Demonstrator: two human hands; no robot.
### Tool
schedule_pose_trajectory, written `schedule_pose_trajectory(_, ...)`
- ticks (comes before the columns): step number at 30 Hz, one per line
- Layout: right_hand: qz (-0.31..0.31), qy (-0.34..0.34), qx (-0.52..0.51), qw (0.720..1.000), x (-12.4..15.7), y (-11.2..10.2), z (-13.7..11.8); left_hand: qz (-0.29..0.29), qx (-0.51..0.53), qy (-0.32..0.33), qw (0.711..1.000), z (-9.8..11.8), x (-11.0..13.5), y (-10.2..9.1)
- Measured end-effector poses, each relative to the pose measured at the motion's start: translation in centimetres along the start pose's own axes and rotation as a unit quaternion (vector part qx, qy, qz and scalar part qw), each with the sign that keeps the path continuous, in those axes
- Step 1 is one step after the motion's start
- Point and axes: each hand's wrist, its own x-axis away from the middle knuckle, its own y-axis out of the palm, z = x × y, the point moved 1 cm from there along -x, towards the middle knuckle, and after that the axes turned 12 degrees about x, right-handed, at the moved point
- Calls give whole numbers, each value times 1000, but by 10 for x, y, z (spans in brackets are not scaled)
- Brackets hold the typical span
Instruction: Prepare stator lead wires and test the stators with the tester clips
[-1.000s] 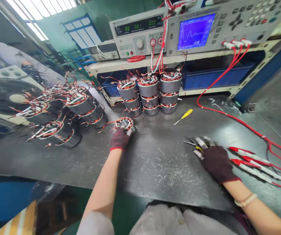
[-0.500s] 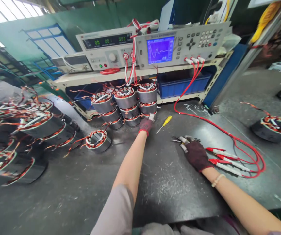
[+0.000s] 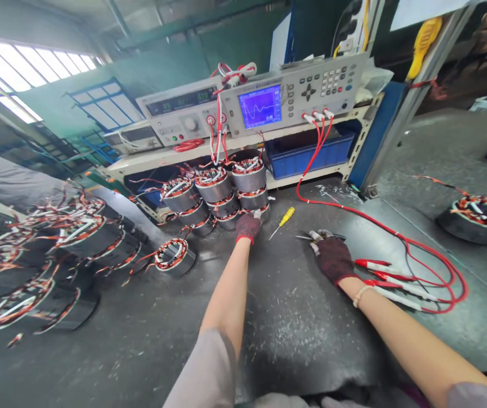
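Three stacks of copper-wound motor stators [image 3: 248,175] with orange and white leads stand at the back of the dark workbench [image 3: 303,340]. My left hand [image 3: 248,226], in a dark red knit glove, is against the lowest stator of the right stack, its fingers partly hidden. A single stator [image 3: 174,258] lies apart, left of my hand and not touching it. My right hand [image 3: 332,259], also gloved, holds a small metal-tipped tool [image 3: 311,237] near a yellow-handled screwdriver [image 3: 281,221]. Red-and-white test probes [image 3: 385,269] lie beside that hand.
Many more stators [image 3: 93,238] crowd the bench at left, with one more [image 3: 477,220] at right. A red cable [image 3: 396,232] loops from a waveform tester [image 3: 260,106] on the shelf above a blue bin [image 3: 307,156]. A co-worker's grey sleeve [image 3: 9,184] shows at far left.
My left hand has left the single stator, now standing apart, and moved onto the right stack. The right hand has barely moved, and the view has swung left and back.
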Motion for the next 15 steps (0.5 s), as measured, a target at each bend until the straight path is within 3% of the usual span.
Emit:
schedule_pose_trajectory(4, 7, -2, -13, 1000, -6, -5, 1, 17, 35, -9, 999, -15, 50, 2)
schedule_pose_trajectory(9, -3, -12, -25, 1000, -6, -19, -4, -4, 77, -3, 997, -39, 133, 18)
schedule_pose_trajectory(12, -2, -40, -27, 999, 8, -28, -7, -1, 126, 26, 992, -44, 181, 30)
schedule_pose_trajectory(15, 7, -79, -25, 997, 35, -38, 13, 2, 149, 82, 985, -41, 227, 41)
